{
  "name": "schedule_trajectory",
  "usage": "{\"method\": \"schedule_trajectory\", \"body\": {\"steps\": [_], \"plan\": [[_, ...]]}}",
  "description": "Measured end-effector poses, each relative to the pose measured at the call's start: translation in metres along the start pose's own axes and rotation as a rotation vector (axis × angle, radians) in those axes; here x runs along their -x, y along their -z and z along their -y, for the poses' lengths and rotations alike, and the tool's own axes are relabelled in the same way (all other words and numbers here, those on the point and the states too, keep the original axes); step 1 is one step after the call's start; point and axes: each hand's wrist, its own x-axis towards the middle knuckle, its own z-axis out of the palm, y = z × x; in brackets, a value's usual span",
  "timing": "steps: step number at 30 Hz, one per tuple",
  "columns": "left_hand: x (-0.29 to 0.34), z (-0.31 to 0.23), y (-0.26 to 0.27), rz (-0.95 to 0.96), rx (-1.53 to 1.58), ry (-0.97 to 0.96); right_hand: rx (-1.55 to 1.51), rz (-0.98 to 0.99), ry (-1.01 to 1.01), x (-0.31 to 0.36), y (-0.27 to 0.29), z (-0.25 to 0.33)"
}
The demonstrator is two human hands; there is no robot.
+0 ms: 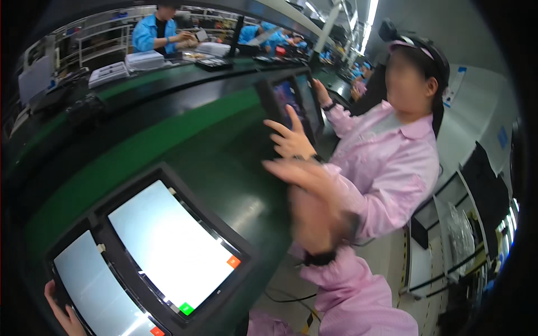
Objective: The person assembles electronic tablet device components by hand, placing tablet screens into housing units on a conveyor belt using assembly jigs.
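black tray (124, 269), one: lower left of the frame, at the green bench (235, 207); flat or tilted, i could not tell
wide screen (168, 241), narrow screen (101, 285): both lit, set in that tray
left hand (64, 311), mine: lower left edge of the frame, fingers along the tray's outer side; gripping or merely resting, i could not tell
right hand (315, 199), mine: right of centre, blurred, fingers stretched out, nothing seen in it
co-worker's hand (296, 141): just above my right in the frame, before a second tray (269, 96), upper centre
hazards, as judged: a knock of hands, from the little room between them; a slipped tray, had my left lain too loosely; a scuffed wide screen, from my black wristband (320, 258) brushing across it
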Motion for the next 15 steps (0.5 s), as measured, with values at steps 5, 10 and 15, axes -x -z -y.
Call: {"method": "schedule_trajectory", "body": {"steps": [5, 10, 15], "plan": [[0.005, 0.000, -0.002, 0.058, -0.033, 0.004, 0.392, 0.212, -0.028, 0.080, -0.052, -0.103], [0.019, 0.013, -0.001, 0.047, -0.062, -0.048, 0.314, 0.186, -0.084, 0.100, -0.039, -0.099], [0.018, 0.023, 0.003, 0.049, -0.058, -0.082, 0.306, 0.123, -0.090, 0.101, -0.041, -0.096]]}}
